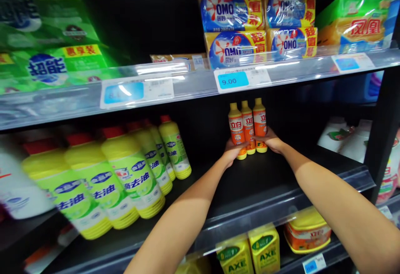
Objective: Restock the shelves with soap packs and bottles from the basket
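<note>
Three slim yellow detergent bottles with orange labels stand upright in a tight row, deep on the middle black shelf: a left bottle point(236, 120), a middle bottle point(248, 120) and a right bottle point(259, 118). My left hand point(233, 152) is closed around the lower left side of the row, its fingers reaching across the front. From the other side my right hand point(274, 140) grips the right bottle low down, fingers over its label. Both arms stretch forward over the shelf board point(250, 182). Whether the bottle bottoms touch the board, I cannot tell.
Several larger yellow bottles with red caps point(131, 174) stand to the left. Above, a shelf edge with price tags point(242, 78) carries OMO soap packs point(233, 9). White bottles point(353, 136) are at the right; AXE bottles point(264, 247) sit below.
</note>
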`<state>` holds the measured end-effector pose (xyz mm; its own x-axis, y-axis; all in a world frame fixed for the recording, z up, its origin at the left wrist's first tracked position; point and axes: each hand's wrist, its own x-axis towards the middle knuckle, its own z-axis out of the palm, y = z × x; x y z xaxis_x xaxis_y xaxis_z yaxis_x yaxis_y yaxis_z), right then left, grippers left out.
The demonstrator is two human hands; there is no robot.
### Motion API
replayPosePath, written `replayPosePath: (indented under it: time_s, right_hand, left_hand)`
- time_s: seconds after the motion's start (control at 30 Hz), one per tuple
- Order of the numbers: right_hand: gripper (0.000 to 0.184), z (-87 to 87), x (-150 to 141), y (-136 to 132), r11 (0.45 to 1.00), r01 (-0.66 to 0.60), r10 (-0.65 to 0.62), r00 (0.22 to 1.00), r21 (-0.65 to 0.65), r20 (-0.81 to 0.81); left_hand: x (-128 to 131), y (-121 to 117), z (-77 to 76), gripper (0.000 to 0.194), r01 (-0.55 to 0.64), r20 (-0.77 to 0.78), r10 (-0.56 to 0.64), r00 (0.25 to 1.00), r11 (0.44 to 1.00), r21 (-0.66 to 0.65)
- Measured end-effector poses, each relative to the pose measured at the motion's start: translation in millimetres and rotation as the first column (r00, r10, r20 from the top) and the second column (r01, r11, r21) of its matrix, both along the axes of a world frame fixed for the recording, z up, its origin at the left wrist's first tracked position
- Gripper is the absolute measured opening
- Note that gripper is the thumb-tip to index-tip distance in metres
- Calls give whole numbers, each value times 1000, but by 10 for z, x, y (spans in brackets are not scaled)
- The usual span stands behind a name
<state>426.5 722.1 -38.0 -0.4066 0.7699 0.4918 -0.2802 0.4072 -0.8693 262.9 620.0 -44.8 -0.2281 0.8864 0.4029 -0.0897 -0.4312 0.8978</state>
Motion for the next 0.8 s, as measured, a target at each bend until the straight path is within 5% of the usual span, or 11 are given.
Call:
replayPosePath:
  time_s: [0.27,0.57,0.8]
  right_hand:
    - [76,-80,-18,96,1000,11,-12,996,-13,-88]
    - [78,-61,-13,-8,999,38,-38,999,-9,-27]
    - [71,9,10,-98,999,-43,44,999,-30,20]
  left_hand:
    - [34,-35,25,75,-67,-30,67,997,998,-4]
    - [140,110,-107,82,-300,-4,301,954,952,67]
    - [88,107,-96,70,-293,-26,293,956,956,11]
